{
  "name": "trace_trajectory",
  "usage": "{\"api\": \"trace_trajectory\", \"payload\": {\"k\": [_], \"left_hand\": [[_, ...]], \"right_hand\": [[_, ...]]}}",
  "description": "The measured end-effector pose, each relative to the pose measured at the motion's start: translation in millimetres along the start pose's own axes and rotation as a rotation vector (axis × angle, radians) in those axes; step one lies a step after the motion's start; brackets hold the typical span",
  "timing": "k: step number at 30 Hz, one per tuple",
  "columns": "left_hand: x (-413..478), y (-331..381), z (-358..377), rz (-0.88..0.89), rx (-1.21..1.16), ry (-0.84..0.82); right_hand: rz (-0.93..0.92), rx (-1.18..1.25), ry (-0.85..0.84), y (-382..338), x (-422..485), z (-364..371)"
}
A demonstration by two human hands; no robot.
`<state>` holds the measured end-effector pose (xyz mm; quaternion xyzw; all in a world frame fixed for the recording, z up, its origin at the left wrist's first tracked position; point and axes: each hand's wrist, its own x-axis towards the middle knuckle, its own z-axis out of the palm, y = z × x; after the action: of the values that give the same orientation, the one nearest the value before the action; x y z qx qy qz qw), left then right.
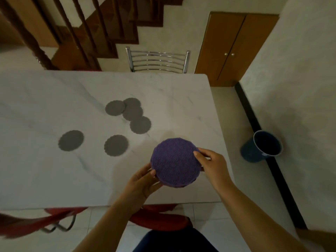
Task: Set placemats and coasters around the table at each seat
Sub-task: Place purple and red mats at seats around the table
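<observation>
white marble-patterned table (54,99), seen from above across its near right corner. beyond its far edge stand a wooden cabinet (227,46), both doors closed so its contents are hidden, and a chrome chair (157,60) pushed up to the table. a red chair (161,216) sits at the near edge.

on the floor to the right, against the wall, stands a blue bucket (261,149), upright and open-topped; its inside is dark and nothing can be made out in it.

purple mat stack (175,161): round, scalloped at the rim, with a fine geometric surface pattern; layered edges show along the near side. it is held level just above the table, near the right corner.

the left hand (143,180) grips the left rim, thumb on the edge and fingers curled beneath. the right hand (212,164) pinches the right rim, thumb on top and fingers below.

grey coasters, round and scalloped, lie flat on the table: an overlapping cluster (133,113) at centre, and two single ones nearer, the left coaster (71,140) and the right coaster (116,145), well apart.
</observation>
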<state>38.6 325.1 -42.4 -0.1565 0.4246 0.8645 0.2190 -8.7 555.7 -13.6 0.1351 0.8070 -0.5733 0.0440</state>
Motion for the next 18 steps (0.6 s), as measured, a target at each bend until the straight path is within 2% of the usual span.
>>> {"api": "trace_trajectory", "payload": {"k": [8, 13, 18], "left_hand": [[10.3, 4.3, 2.2, 0.002, 0.005, -0.053], [20.5, 0.2, 11.0, 0.007, -0.021, -0.034], [35.5, -6.4, 21.4, 0.023, -0.044, 0.033]], "right_hand": [[0.013, 0.012, 0.056, -9.2, -2.2, -4.5], [0.009, 0.020, 0.029, -13.5, 11.5, -18.2], [0.080, 0.103, -0.047, -14.6, 38.0, -32.3]]}}
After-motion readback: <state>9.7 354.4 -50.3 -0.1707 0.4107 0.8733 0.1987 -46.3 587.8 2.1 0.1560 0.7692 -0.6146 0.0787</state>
